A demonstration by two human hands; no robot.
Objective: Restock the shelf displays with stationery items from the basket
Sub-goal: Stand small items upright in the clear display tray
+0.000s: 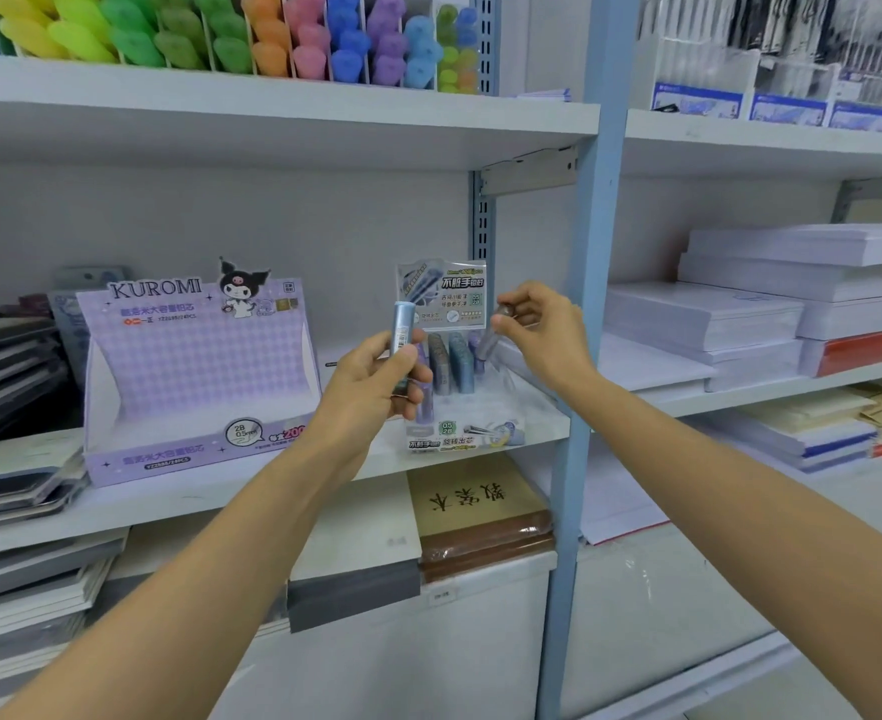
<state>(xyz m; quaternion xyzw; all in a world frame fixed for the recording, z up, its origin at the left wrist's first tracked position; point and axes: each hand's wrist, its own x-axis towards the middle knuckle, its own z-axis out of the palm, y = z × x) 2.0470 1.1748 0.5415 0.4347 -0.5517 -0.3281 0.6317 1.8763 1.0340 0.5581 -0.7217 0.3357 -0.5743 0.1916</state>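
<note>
At the middle shelf, the left hand grips 2 or 3 lead tubes while the right hand pinches 1 lead tube over the lead display box at 12 o'clock, apparently mid-restock; next, probably seat it upright in a free slot.

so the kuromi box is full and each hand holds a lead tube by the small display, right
Not quite: in the head view the Kuromi box is empty. The left hand and right hand do each hold a lead tube by the small display.
</note>
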